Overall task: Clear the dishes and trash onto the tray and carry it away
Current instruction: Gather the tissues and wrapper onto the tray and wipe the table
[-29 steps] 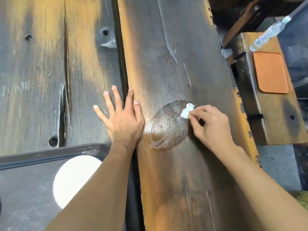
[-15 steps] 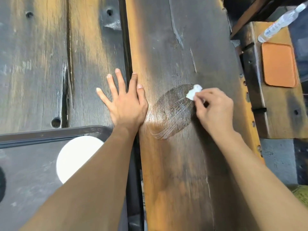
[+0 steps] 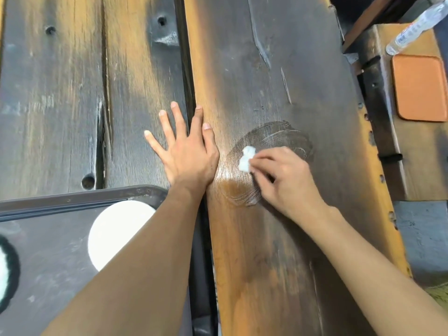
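Observation:
My right hand pinches a small white crumpled tissue and presses it on a wet, streaked patch of the dark wooden table. My left hand lies flat on the table with fingers spread, just left of the patch. A dark tray sits at the lower left, partly under my left forearm. On it rests a white round plate, and a dark-rimmed dish is cut off by the left edge.
A wooden bench stands right of the table, with an orange cushion and a lying plastic water bottle on it. A gap runs between the table's planks. Grey floor shows at the right.
My right hand has slid the tissue from the far right of the wet patch toward its left side, nearer my left hand. The left hand stays flat on the table.

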Tool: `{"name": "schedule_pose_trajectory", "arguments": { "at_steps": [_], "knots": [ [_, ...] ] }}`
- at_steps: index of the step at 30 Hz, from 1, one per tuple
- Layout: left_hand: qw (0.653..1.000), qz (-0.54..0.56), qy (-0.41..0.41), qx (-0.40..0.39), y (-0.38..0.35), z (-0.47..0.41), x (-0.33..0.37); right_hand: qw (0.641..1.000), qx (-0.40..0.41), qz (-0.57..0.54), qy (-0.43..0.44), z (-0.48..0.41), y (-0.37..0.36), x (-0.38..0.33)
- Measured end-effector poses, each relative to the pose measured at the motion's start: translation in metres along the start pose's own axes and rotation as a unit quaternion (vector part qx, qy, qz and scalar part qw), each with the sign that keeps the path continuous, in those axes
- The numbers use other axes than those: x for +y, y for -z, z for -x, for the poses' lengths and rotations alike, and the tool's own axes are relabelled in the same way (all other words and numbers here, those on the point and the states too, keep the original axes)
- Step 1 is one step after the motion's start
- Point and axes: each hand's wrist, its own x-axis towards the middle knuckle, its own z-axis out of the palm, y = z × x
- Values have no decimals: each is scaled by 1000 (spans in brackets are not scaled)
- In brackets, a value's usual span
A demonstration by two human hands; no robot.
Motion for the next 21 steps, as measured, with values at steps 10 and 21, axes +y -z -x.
{"name": "schedule_pose_trajectory", "arguments": {
  "at_steps": [10,21],
  "knots": [
    [1000,1,-1,4,-1,0,0,996,-59,-26,58,31,6,-7],
    [1000,-4,-2,0,-2,0,-1,999,-21,-19,20,4,-3,-2]
  ]
}}
